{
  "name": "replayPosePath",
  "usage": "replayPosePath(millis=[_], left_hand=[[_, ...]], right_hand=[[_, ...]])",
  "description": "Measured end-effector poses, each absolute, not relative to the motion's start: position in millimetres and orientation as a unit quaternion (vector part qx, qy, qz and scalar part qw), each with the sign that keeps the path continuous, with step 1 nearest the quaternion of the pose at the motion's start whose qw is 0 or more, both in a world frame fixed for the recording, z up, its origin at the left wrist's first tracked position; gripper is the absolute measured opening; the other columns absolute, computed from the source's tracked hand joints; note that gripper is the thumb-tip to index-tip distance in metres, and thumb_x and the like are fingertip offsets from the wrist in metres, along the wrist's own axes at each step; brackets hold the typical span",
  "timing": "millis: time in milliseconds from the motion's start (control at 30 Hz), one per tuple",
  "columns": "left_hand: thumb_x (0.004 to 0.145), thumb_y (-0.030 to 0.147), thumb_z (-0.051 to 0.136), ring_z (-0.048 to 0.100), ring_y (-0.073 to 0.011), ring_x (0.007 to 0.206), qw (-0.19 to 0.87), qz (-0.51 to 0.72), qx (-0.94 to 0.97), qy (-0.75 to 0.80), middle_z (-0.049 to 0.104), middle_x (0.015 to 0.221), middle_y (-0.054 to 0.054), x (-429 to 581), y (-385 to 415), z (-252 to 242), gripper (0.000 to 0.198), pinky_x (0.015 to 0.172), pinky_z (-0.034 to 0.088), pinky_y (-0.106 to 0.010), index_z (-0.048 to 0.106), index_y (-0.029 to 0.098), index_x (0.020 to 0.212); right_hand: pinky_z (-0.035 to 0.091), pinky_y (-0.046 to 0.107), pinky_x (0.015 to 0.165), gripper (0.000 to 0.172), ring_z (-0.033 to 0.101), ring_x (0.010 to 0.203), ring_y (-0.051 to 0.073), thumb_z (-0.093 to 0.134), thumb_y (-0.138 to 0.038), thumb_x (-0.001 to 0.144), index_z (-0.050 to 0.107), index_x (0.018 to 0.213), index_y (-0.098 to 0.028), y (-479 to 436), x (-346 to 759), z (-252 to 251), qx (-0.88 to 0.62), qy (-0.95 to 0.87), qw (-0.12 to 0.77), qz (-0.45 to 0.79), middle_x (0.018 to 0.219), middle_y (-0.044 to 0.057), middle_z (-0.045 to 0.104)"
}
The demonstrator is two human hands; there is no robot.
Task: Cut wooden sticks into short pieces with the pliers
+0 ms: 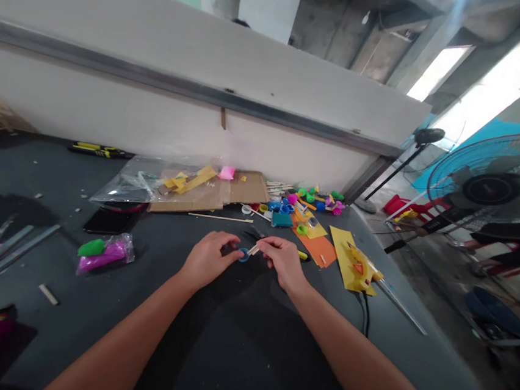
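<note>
My left hand pinches a small blue ring-shaped piece, perhaps a bottle cap, between thumb and forefinger. Close to its right, my right hand grips short pale wooden sticks in its fingertips. The sticks' lower ends meet or overlap the blue piece; I cannot tell whether they touch. Just behind my right hand lies a dark tool with a yellow-tipped handle, partly covered by the hand. A long thin wooden stick rests on the table beyond both hands.
A yellow glue gun lies on yellow paper at the right, beside orange paper. Colourful caps and cardboard are heaped behind. To the left are a dark phone, bagged purple clay and metal rulers.
</note>
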State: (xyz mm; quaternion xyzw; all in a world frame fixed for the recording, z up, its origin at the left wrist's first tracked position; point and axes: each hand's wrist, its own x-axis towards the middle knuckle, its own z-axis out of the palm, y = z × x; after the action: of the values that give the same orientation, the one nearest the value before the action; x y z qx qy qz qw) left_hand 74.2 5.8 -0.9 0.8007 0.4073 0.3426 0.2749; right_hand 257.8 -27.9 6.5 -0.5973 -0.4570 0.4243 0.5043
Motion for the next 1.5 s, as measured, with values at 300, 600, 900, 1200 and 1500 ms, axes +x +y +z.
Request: replayPosePath(millis=[300, 600, 900, 1200, 1500], left_hand=[[0.068, 0.033, 0.069, 0.049, -0.0228, 0.088, 0.131, 0.289, 0.871, 0.376, 0.058, 0.095, -0.008, 76, 11, -21, 0.032, 0.081, 0.039, -0.037, 0.062, 0.018, 0.095], [0.069, 0.031, 0.068, 0.050, -0.0214, 0.083, 0.090, 0.314, 0.832, 0.449, 0.060, 0.087, -0.007, 69, 19, -26, 0.027, 0.078, 0.040, -0.036, 0.061, 0.016, 0.091], [0.072, 0.027, 0.065, 0.054, -0.0219, 0.083, 0.061, 0.320, 0.808, 0.490, 0.063, 0.087, -0.007, 64, 24, -28, 0.021, 0.079, 0.040, -0.036, 0.062, 0.016, 0.089], [0.077, 0.027, 0.055, 0.053, -0.0236, 0.092, 0.117, 0.431, 0.731, 0.516, 0.060, 0.099, -0.010, 72, 11, -13, 0.026, 0.083, 0.042, -0.037, 0.060, 0.018, 0.101], [0.074, 0.035, 0.059, 0.057, -0.0140, 0.069, 0.574, 0.454, 0.555, 0.395, 0.065, 0.080, -0.003, 99, -18, 5, 0.026, 0.059, 0.046, -0.024, 0.065, 0.016, 0.091]], right_hand=[[0.039, 0.022, 0.048, 0.016, 0.052, 0.047, 0.011, 0.062, -0.034, 0.068, 0.069, 0.070, -0.021, -7, 251, 4, -0.648, -0.579, 0.377, 0.322, 0.060, -0.001, 0.064], [0.042, 0.023, 0.055, 0.014, 0.058, 0.056, 0.014, 0.064, -0.030, 0.065, 0.071, 0.073, -0.020, 30, 233, 3, -0.651, -0.632, 0.282, 0.313, 0.061, -0.001, 0.066], [0.040, 0.020, 0.047, 0.025, 0.052, 0.049, 0.010, 0.065, -0.030, 0.065, 0.062, 0.087, -0.018, 16, 242, 19, -0.642, -0.579, 0.356, 0.355, 0.063, -0.002, 0.063], [0.035, 0.020, 0.041, 0.026, 0.049, 0.046, 0.009, 0.065, -0.033, 0.066, 0.060, 0.088, -0.019, -23, 247, 19, -0.584, -0.515, 0.486, 0.398, 0.066, -0.002, 0.060], [0.047, 0.027, 0.065, 0.032, 0.063, 0.068, 0.015, 0.063, -0.030, 0.071, 0.051, 0.100, -0.021, -38, 239, 28, -0.562, -0.589, 0.506, 0.285, 0.075, -0.001, 0.065]])
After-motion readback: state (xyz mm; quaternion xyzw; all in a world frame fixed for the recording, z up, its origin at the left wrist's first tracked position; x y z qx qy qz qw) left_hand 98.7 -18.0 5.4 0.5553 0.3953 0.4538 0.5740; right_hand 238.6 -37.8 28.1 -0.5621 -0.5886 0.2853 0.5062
